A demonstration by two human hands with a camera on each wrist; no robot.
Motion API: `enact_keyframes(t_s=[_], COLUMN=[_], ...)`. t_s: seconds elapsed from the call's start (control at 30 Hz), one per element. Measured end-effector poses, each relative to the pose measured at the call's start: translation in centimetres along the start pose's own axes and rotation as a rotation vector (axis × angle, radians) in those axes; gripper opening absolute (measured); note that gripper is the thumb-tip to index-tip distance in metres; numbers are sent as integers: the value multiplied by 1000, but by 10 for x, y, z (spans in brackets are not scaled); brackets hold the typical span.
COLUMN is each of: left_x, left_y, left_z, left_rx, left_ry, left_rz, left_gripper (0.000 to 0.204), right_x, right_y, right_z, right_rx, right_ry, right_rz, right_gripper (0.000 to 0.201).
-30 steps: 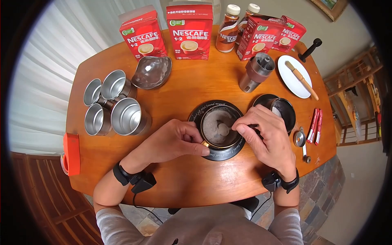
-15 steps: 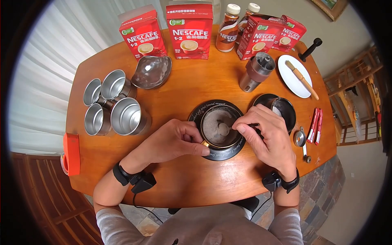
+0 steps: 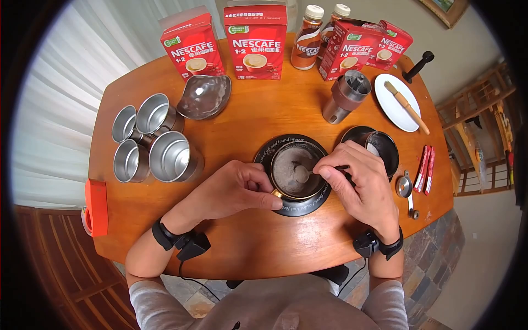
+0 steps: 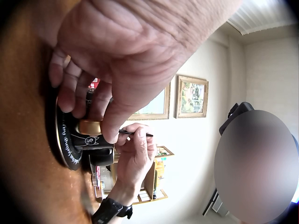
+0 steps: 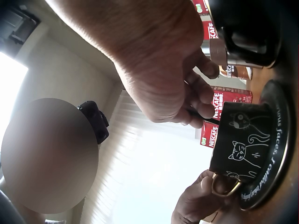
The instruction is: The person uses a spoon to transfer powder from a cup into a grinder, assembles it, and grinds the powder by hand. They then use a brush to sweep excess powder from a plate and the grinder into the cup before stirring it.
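Note:
A black cup (image 5: 243,140) with white cat drawings and a gold handle (image 5: 226,185) stands on a black saucer (image 3: 308,208) printed with white lettering. Pale, greyish contents (image 3: 286,168) show inside the cup. The left hand (image 3: 239,187) pinches the gold handle between thumb and fingers at the cup's lower left. Above the cup's right rim, the right hand (image 3: 357,181) pinches a thin dark spoon handle (image 4: 140,134); the spoon's round bowl (image 3: 300,174) lies inside the cup.
Steel cups (image 3: 171,157) and a dark glossy dish (image 3: 204,98) stand left. Red boxes (image 3: 256,47) and bottles (image 3: 307,41) line the back. A grinder (image 3: 345,98), brush on a white plate (image 3: 385,113), second black cup (image 3: 388,157), red sachets (image 3: 422,170) and metal scoop (image 3: 404,187) lie right.
The spoon's bowl has shifted very slightly within the cup. Both hands keep nearly the same positions and grips.

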State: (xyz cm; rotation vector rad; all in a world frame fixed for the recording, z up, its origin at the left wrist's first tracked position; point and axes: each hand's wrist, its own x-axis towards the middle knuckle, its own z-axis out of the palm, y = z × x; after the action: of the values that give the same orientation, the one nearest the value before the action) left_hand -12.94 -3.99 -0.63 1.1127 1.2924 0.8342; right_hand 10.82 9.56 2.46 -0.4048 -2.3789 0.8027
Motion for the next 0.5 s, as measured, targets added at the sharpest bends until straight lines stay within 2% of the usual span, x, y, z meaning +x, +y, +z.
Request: enact_keyframes(t_s=[0.13, 0.23, 0.43, 0.5], left_x=[0, 0, 0, 0], left_y=[1, 0, -1, 1], left_z=[0, 0, 0, 0], left_rx=[-3, 13, 15, 30], left_ry=[1, 2, -1, 1], left_rz=[4, 3, 8, 9], left_gripper=[21, 21, 21, 21], right_x=[1, 0, 2, 1], right_y=[1, -1, -4, -3], right_z=[3, -2, -1, -5], right_rx=[-28, 14, -57, 0], right_ry=[31, -31, -13, -60], right_rz=[-24, 5, -10, -7], right_gripper=[7, 7, 6, 5])
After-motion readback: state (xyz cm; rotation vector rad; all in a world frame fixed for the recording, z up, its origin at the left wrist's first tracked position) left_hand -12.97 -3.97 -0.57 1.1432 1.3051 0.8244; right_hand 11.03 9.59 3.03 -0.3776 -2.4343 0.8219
